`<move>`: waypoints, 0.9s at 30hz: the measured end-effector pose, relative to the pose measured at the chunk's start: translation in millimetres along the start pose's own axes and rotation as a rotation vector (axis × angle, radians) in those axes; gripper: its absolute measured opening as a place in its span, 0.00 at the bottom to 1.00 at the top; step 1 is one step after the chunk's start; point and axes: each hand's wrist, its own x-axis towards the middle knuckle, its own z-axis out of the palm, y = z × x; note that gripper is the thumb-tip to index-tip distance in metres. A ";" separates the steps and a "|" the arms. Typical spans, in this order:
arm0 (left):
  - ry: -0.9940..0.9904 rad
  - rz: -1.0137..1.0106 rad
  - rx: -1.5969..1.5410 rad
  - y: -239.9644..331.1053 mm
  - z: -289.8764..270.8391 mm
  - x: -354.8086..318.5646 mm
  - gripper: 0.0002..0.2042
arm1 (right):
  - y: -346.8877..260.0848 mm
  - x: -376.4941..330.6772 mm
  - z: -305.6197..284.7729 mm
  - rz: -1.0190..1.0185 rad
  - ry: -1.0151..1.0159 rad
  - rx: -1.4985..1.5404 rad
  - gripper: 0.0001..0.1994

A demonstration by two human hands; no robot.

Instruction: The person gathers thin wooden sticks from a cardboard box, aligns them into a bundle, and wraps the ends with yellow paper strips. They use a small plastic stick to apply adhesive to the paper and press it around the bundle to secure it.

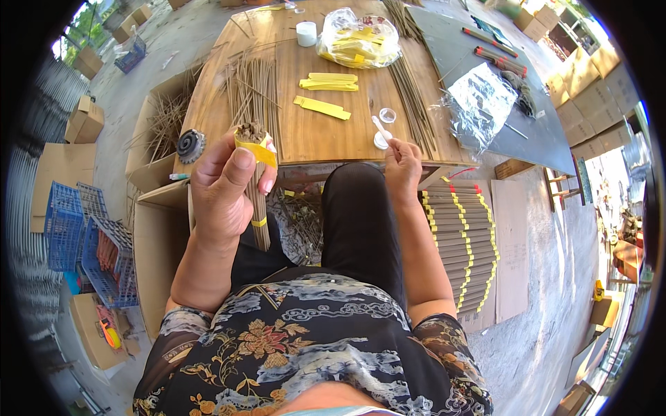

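Observation:
My left hand (223, 182) is closed round the upper end of a bundle of thin brown incense sticks (259, 201), which hangs down over my lap. A yellow paper strip (261, 154) curls round the bundle's top under my thumb; a second yellow band (259, 222) circles it lower down. Between the fingers of my right hand (404, 166) is a small white spatula (379, 127), its lower end near a little round white pot (381, 143) at the table's front edge. A clear round lid (387, 115) lies just beyond. Flat yellow strips (329, 82) are stacked mid-table.
Loose sticks (251, 87) cover the left of the wooden table (298, 142); more lie at right. A plastic bag of strips (359, 41) and white jar (306, 33) stand behind. Banded bundles (461, 243) lie low at right. A black round object (191, 146) sits at the left edge.

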 end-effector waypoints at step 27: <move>-0.153 -0.055 -0.158 16.5 17.5 -28.1 0.16 | -203.2 -7.4 -23.0 -0.008 -0.817 1.151 0.16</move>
